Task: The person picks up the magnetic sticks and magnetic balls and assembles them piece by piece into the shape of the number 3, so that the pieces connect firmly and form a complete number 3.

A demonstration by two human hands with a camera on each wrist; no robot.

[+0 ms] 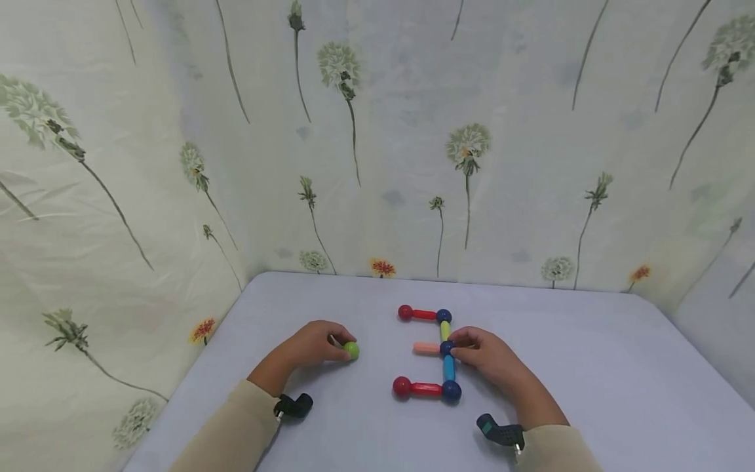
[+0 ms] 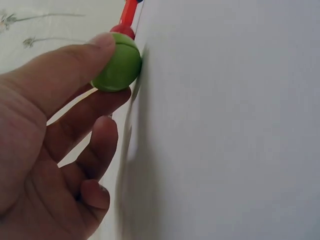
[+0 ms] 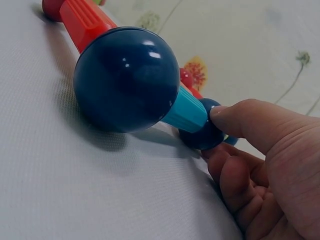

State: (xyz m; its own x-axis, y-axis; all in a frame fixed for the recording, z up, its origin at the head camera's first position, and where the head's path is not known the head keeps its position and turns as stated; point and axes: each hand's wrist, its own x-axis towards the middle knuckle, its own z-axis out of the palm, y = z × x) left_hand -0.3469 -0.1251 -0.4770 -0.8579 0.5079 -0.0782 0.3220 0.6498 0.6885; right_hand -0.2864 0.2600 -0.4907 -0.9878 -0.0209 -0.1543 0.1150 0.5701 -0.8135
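Between thumb and fingers, my left hand point(image 1: 318, 344) pinches a green ball point(image 1: 351, 350), seen close up in the left wrist view point(image 2: 120, 65). My right hand point(image 1: 486, 357) grips the middle blue ball point(image 1: 447, 348) of an E-like figure of rods and balls. From that ball a salmon rod point(image 1: 426, 348) points left, its far end free. A yellow rod point(image 1: 445, 330) joins it to the upper blue ball point(image 1: 444, 316), and a light-blue rod point(image 1: 449, 368) to the lower blue ball point(image 1: 451, 392). Red rods point(image 1: 426, 389) run from those outer balls to red balls point(image 1: 402, 387).
The figure lies on a white table point(image 1: 330, 426) that meets a flower-printed cloth backdrop point(image 1: 401, 164) at the back and left. Black wrist devices point(image 1: 293, 406) sit at both cuffs. White tabletop lies between the green ball and the figure.
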